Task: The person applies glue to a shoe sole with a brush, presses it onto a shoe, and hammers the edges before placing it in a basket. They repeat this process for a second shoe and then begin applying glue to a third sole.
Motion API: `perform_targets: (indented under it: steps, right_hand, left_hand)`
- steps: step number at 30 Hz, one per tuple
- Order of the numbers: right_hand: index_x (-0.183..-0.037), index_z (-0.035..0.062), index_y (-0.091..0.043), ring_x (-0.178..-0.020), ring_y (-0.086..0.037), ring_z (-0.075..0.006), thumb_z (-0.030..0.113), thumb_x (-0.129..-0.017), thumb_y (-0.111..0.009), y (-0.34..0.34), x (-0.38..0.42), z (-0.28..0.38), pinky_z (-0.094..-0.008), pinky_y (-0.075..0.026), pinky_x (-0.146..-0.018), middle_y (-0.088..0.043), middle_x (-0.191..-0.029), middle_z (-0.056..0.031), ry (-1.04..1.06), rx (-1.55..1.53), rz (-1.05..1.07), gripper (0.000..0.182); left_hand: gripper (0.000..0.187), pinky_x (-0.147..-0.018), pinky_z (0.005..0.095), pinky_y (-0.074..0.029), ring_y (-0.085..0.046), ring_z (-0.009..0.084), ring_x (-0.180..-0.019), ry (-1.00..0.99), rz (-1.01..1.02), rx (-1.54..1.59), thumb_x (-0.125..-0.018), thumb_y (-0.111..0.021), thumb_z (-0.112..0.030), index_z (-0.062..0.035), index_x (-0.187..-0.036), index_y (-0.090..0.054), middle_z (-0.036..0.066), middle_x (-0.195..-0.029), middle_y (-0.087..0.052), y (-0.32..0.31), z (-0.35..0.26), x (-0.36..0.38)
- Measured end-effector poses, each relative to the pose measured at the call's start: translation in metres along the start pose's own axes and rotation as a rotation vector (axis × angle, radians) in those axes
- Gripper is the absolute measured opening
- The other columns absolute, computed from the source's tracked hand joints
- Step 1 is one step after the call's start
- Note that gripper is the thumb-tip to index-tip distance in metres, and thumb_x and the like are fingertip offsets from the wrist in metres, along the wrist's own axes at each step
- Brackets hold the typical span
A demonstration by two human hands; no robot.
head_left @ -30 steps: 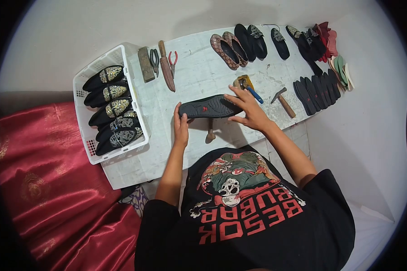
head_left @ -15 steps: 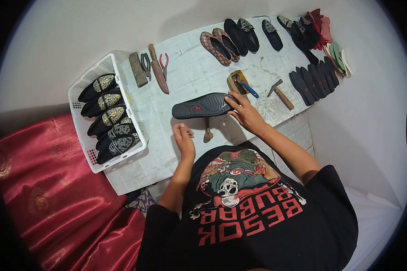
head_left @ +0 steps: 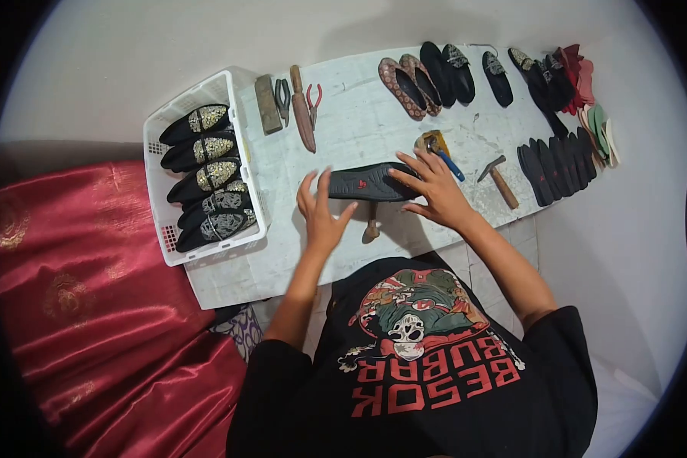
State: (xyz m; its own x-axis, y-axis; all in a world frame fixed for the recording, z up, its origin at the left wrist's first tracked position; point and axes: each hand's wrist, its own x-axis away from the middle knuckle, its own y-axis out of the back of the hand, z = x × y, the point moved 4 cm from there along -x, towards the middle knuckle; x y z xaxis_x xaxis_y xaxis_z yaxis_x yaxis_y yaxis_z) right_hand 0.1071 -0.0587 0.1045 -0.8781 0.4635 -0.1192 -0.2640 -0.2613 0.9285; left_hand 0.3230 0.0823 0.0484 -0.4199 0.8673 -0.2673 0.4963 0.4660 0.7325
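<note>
A black shoe (head_left: 359,183) lies sole up, with a small red mark on its sole. It rests over a stand (head_left: 371,229) whose lower part shows beneath it; the rest is hidden. My left hand (head_left: 324,221) is at the left end of the shoe, its fingers apart and the thumb stretched below the edge. Over the right end, my right hand (head_left: 439,195) has its fingers spread on the sole, with the thumb below the edge. Just beyond that hand lies a blue-handled tool (head_left: 450,166) on a yellow container (head_left: 433,140).
At left stands a white basket (head_left: 248,160) of decorated black shoes. Pliers (head_left: 283,95), a rasp-like tool (head_left: 304,118) and a block (head_left: 268,107) lie behind. A hammer (head_left: 502,183), black soles (head_left: 553,168) and patterned flats (head_left: 404,88) occupy the right of the table (head_left: 237,282).
My left hand has risen from below the shoe to its left end, fingers spreading. The fingers of my right hand have spread wider. The whole view has shifted, moving the table rightward in it.
</note>
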Motion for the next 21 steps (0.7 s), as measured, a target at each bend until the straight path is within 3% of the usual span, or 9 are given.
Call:
perform_targets:
  steps: [3, 6, 7, 15, 21]
  right_hand:
    - [-0.139, 0.0201, -0.066, -0.134, -0.05, -0.0372, 0.031, -0.081, -0.084, -0.021, -0.015, -0.003, -0.049, -0.044, -0.112, -0.049, -0.156, -0.0074, 0.087, -0.038, 0.118, 0.062]
    - [-0.139, 0.0195, -0.066, -0.129, -0.052, -0.0373, 0.032, -0.083, -0.081, -0.026, -0.021, -0.008, -0.0484, -0.047, -0.109, -0.048, -0.157, -0.0088, 0.092, -0.139, 0.166, 0.059]
    - [-0.138, 0.0173, -0.067, -0.121, -0.055, -0.035, 0.033, -0.086, -0.079, -0.025, -0.02, -0.009, -0.0481, -0.048, -0.106, -0.05, -0.155, -0.0086, 0.123, -0.136, 0.11, 0.056]
    - [-0.142, 0.0187, -0.065, -0.125, -0.052, -0.0373, 0.034, -0.093, -0.072, -0.029, -0.015, -0.012, -0.0483, -0.045, -0.109, -0.046, -0.159, -0.0103, 0.107, -0.167, 0.118, 0.051]
    - [-0.143, 0.0198, -0.064, -0.128, -0.05, -0.0389, 0.032, -0.096, -0.068, -0.03, -0.015, -0.011, -0.0505, -0.044, -0.11, -0.044, -0.161, -0.011, 0.079, -0.185, 0.128, 0.049]
  left_hand:
    - [0.074, -0.113, 0.0476, -0.041, -0.05, 0.0375, -0.132, -0.439, 0.4, 0.114, -0.076, -0.087, -0.021, -0.0117, -0.145, -0.06, 0.016, -0.141, -0.055, -0.002, 0.011, -0.044]
    - [0.069, -0.112, 0.0454, -0.044, -0.055, 0.0351, -0.128, -0.357, 0.604, 0.281, -0.076, -0.086, -0.02, -0.0115, -0.141, -0.064, 0.011, -0.135, -0.062, -0.009, 0.024, -0.068]
    - [0.068, -0.111, 0.044, -0.044, -0.055, 0.0344, -0.128, -0.35, 0.62, 0.288, -0.076, -0.087, -0.02, -0.0109, -0.14, -0.064, 0.011, -0.135, -0.061, -0.009, 0.029, -0.073]
    - [0.066, -0.107, 0.0361, -0.047, -0.06, 0.0284, -0.124, -0.161, 0.626, 0.433, -0.078, -0.088, -0.019, -0.0059, -0.138, -0.065, 0.014, -0.136, -0.061, -0.017, 0.063, -0.063]
    - [0.061, -0.11, 0.0349, -0.045, -0.06, 0.0269, -0.128, -0.122, 0.481, 0.543, -0.083, -0.086, -0.016, -0.0046, -0.139, -0.064, 0.013, -0.135, -0.063, -0.022, 0.086, -0.048]
